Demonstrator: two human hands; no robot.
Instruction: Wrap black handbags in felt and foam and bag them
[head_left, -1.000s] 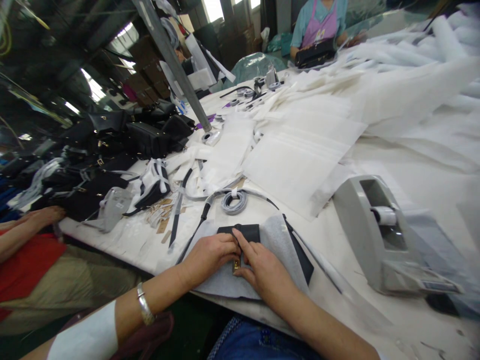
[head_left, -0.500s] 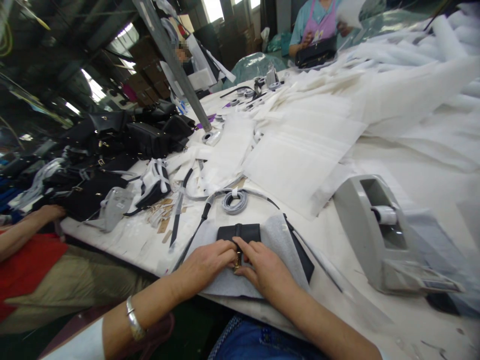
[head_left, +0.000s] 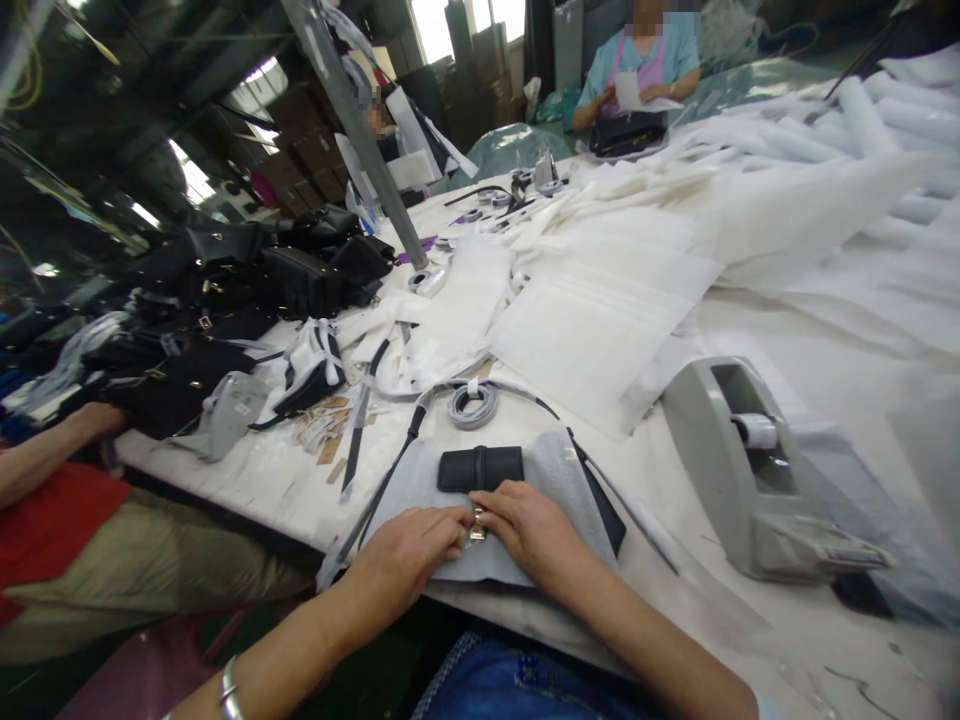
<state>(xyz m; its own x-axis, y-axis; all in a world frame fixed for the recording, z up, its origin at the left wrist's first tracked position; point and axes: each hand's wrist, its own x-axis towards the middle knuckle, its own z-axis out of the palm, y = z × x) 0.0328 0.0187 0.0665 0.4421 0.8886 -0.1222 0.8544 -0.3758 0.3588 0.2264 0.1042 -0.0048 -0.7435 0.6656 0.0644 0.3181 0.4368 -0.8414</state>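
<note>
In front of me lies a black handbag [head_left: 609, 510], mostly covered by a light grey sheet [head_left: 420, 470]. A short black flap with a raised centre band [head_left: 499, 468] shows on top of the sheet. Below it is a small gold clasp [head_left: 477, 526], between my hands. My left hand [head_left: 424, 540] has its fingers curled closed at the clasp's left side; whatever they pinch is hidden. From the right, the fingers of my right hand [head_left: 534, 525] are closed at the clasp. The bag's strap, partly wrapped in grey, arches behind around a grey wrapped ring [head_left: 472, 405].
A grey tape dispenser [head_left: 739, 470] stands at the right. White sheets [head_left: 600, 310] are spread beyond the bag. Black bags [head_left: 300, 280] are piled at the left, near a co-worker's hand [head_left: 101, 420]. A metal post [head_left: 367, 150] rises from the table. Another person [head_left: 637, 75] works across it.
My hands have shifted down from the black flap, uncovering more of it and the gold clasp. My left hand has moved down and left. Across the table, the person's hands have moved together over a black bag.
</note>
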